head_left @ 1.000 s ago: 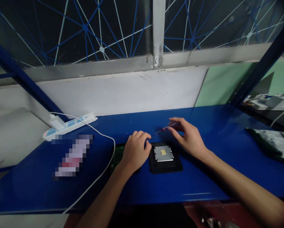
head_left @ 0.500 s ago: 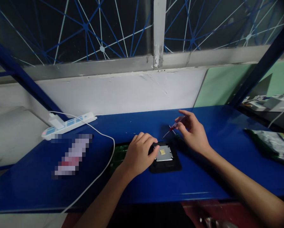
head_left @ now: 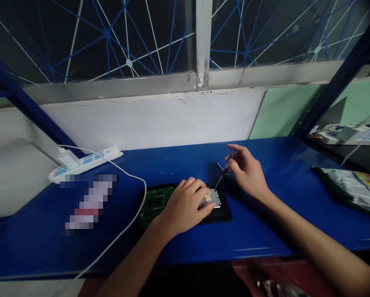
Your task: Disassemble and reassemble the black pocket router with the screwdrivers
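A silver metal plate (head_left: 216,201) with a small yellowish square (head_left: 207,197) lies in a black frame (head_left: 225,212) on the blue table. My left hand (head_left: 188,204) rests over its left part, fingers apart, thumb and fingertips on the plate. My right hand (head_left: 245,169) holds a screwdriver (head_left: 224,170) with a reddish, clear handle between thumb and fingers. The screwdriver's tip meets the plate's upper edge. Left of the frame is a green tray (head_left: 155,202), partly covered by my left hand. Another thin tool (head_left: 219,166) lies behind the screwdriver.
A white power strip (head_left: 87,162) with a plug sits at the back left, and its white cable (head_left: 132,210) runs forward past the green tray. A blurred-out item (head_left: 92,202) lies at left. A shiny packet (head_left: 352,185) is at the right edge.
My left hand has moved right, further over the plate. The screwdriver is more upright, its tip shifted from above the frame down to the plate's upper edge. The view has shifted slightly.
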`<state>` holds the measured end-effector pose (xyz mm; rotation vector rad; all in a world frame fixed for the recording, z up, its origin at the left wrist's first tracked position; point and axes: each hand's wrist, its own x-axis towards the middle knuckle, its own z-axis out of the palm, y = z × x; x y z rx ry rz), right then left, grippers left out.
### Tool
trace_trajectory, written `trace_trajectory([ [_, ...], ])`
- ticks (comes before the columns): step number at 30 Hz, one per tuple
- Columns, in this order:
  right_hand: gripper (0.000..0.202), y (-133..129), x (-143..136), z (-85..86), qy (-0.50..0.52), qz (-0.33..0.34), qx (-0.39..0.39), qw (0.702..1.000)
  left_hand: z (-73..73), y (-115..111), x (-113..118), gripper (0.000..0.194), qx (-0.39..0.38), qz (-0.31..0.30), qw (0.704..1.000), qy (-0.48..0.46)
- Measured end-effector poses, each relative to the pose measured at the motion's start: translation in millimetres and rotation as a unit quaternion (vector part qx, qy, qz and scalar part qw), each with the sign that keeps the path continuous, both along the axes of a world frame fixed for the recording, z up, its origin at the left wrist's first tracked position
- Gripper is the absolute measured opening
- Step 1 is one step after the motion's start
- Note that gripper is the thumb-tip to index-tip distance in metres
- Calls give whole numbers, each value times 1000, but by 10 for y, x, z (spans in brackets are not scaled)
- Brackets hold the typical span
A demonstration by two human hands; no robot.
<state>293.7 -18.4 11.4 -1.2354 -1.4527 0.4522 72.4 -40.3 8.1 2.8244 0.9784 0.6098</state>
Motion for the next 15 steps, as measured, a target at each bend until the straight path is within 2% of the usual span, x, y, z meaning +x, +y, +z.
trace_trajectory([
  [15, 40, -15, -13, 42, -55, -13, -16, 998, -10, 7, -3, 23, -22, -1, 1000, 4],
])
